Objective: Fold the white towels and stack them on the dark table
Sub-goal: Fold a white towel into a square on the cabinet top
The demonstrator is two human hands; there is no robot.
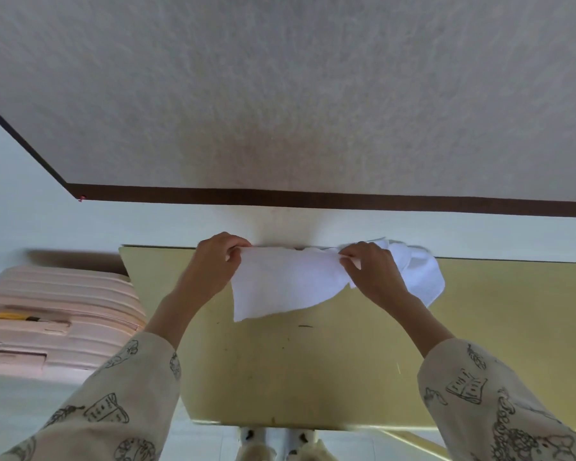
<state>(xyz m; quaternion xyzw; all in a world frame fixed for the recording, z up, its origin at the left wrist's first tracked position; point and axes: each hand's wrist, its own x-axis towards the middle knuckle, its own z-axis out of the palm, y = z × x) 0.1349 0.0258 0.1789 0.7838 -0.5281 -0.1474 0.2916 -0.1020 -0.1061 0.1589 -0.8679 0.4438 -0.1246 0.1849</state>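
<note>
Towel [280, 284] folding is judged to be at an early step: one white towel is held up by its top edge above the yellowish table [313, 377], and no finished stack can be seen anywhere on that table. The left hand [217, 257] is closed in a pinch on the left top corner of the towel, and the right hand [369, 264] is closed in a pinch on the top edge further to the right, so the cloth hangs between them over the far edge of the table. More white cloth [419, 271] is bunched behind the right hand, near the far edge of the table; whether it is the rest of the same towel or a second one cannot be told. The table appears light, not dark, so the stacking place asked for is not clearly identified. Folding and stacking are therefore judged still to be done. Much bare surface is offered by the table on the near side of the towel. A white wall [147, 224] is met just behind the far edge, and a pink suitcase [57, 317] stands left of the table, so movement is limited there
</note>
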